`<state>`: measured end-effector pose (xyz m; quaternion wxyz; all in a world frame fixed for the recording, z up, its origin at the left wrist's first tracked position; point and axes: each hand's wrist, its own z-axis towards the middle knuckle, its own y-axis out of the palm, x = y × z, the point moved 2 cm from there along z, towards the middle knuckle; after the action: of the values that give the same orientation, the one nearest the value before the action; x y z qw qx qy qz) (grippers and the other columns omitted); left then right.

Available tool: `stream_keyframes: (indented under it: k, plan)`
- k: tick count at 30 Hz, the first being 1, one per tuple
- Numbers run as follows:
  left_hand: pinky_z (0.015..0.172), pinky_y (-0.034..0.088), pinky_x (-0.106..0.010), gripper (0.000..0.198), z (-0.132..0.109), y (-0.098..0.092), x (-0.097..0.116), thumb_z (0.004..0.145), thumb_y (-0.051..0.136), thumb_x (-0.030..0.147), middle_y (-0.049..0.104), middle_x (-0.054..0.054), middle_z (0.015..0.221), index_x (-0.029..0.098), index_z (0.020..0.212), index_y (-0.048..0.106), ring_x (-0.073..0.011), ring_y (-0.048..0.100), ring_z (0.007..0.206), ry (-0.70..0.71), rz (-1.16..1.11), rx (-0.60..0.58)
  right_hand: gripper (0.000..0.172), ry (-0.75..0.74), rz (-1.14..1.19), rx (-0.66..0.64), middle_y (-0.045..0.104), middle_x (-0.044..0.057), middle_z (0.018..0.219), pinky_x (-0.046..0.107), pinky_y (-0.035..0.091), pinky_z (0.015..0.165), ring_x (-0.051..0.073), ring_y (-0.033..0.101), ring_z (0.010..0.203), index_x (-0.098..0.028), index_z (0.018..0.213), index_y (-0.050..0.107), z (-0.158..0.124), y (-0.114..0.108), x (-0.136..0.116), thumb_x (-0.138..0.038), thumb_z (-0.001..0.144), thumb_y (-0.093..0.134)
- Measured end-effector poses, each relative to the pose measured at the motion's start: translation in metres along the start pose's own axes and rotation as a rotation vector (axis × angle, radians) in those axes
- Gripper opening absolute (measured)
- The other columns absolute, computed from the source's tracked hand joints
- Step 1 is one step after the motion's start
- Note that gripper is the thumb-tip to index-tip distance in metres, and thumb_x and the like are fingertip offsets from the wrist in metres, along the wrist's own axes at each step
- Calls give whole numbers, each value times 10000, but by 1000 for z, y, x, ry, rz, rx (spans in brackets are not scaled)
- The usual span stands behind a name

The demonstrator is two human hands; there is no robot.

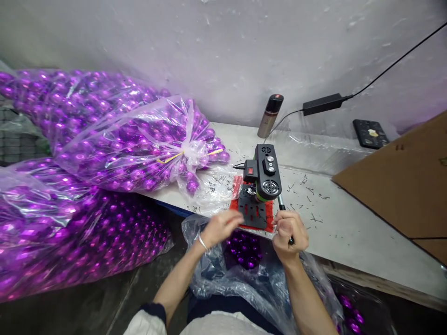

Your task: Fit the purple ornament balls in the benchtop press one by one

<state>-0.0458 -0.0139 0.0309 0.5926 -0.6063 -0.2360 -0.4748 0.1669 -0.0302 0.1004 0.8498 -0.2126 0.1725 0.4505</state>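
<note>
A small black bench press machine (262, 179) stands on a red base (267, 218) at the front edge of the white table (342, 223). My right hand (289, 231) is closed round the machine's lever handle (281, 203). Blurred by motion, my left hand (220, 227) hovers just left of the machine's black plate (252, 210); its fingers look pinched, and whether they hold anything is unclear. An open plastic bag of shiny purple balls (242, 249) lies in my lap below both hands.
Large clear bags of purple balls (115, 135) pile up on the left. A metal flask (270, 115), a power adapter (323, 103) with cable, a black pad (370, 133) and a cardboard sheet (405, 181) sit at the back and right. Small dark wire scraps litter the tabletop.
</note>
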Motion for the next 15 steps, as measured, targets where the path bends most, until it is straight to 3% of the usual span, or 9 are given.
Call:
stream_keyframes:
  k: [1, 3, 4, 6, 8, 11, 13, 15]
  plan:
    - [1056, 561, -429, 277, 21, -27, -2, 1000, 593, 398, 788, -116, 1151, 230, 1106, 787, -287, 738, 1114, -24, 72, 122, 289, 0, -1, 12, 617, 10, 704, 300, 442, 568, 142, 568, 613, -226, 686, 516, 0, 1, 0, -135, 960, 499]
    - [1078, 527, -483, 211, 63, -74, -13, 974, 603, 271, 772, -178, 1105, 165, 1001, 783, -343, 721, 1133, -269, 305, 269, 283, -2, 4, 27, 614, 9, 705, 297, 434, 563, 138, 566, 611, -223, 687, 512, 0, 3, 0, -129, 954, 503]
    - [1089, 509, -502, 187, 82, -92, -21, 956, 614, 220, 755, -218, 1116, 126, 985, 773, -376, 710, 1157, -432, 404, 306, 280, -6, 10, 33, 611, 8, 706, 294, 432, 562, 136, 567, 614, -221, 690, 510, 0, 3, 0, -124, 952, 504]
    - [1102, 475, -553, 228, 115, -113, -32, 924, 628, 137, 706, -312, 1190, 27, 1095, 731, -450, 671, 1221, -526, 449, 344, 274, -18, 22, 37, 603, 4, 706, 284, 431, 561, 132, 574, 621, -218, 696, 506, 0, 4, 0, -109, 947, 506]
    - [1141, 433, -556, 425, 137, -118, -41, 913, 659, 115, 639, -367, 1311, -47, 1302, 614, -477, 602, 1327, -545, 456, 363, 273, -27, 26, 37, 596, -1, 704, 277, 433, 565, 127, 572, 622, -217, 700, 498, 0, 4, -1, -97, 945, 503]
    - [1215, 357, -527, 706, 154, -111, -48, 920, 713, 183, 478, -387, 1520, -52, 1506, 398, -453, 449, 1488, -539, 464, 383, 270, -42, 11, 31, 593, -4, 705, 277, 435, 575, 124, 566, 620, -219, 707, 492, 0, 4, -1, -99, 949, 496]
    - [1231, 341, -517, 733, 160, -107, -49, 934, 710, 227, 444, -360, 1569, -3, 1538, 364, -420, 412, 1524, -543, 435, 394, 268, -48, -2, 29, 589, -5, 701, 280, 435, 575, 125, 562, 615, -221, 711, 494, 0, 4, -2, -106, 953, 491]
    - [1220, 356, -533, 739, 161, -107, -50, 916, 731, 230, 505, -329, 1536, 46, 1540, 380, -405, 456, 1497, -551, 369, 397, 266, -46, -8, 26, 587, -5, 697, 282, 432, 569, 126, 558, 606, -222, 712, 496, 1, 4, -2, -113, 955, 487]
